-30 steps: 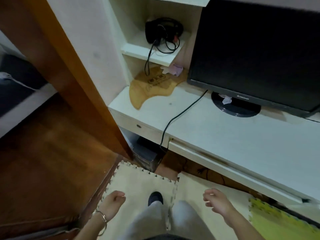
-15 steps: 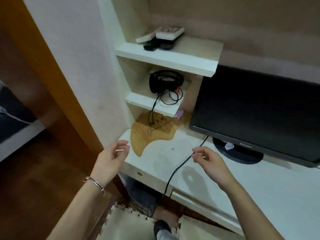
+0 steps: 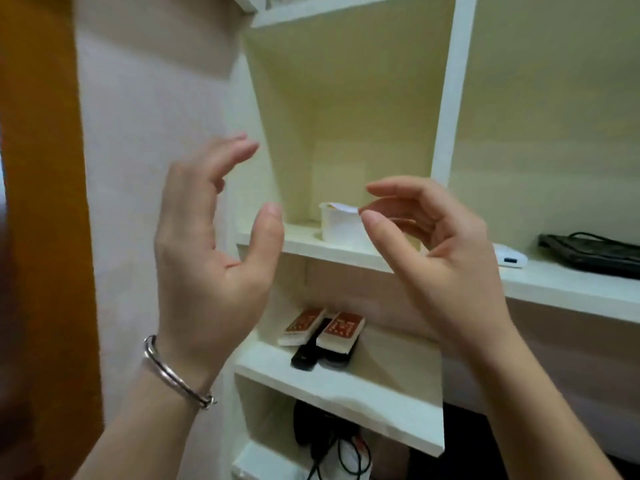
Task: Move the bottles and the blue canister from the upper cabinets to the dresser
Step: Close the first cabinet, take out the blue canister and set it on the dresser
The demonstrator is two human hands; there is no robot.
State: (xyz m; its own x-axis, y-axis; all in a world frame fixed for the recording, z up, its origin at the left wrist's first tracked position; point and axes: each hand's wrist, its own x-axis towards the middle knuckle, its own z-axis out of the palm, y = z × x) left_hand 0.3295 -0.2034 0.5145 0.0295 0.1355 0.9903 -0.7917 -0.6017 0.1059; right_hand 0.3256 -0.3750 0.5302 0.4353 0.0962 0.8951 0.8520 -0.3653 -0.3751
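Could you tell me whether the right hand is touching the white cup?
Cannot tell: in the head view the right hand overlaps the white cup at its edge, hiding any gap.

A white tub [image 3: 341, 227] stands on the white shelf [image 3: 300, 247]

White shelves [image 3: 332, 249], silver bracelet [image 3: 173, 375], red-patterned card boxes [image 3: 341, 329].

Upper cabinet [image 3: 346, 98]: an open, white-framed compartment with cream walls. A small white tub [image 3: 341, 228] stands upright on its shelf [image 3: 301, 242].
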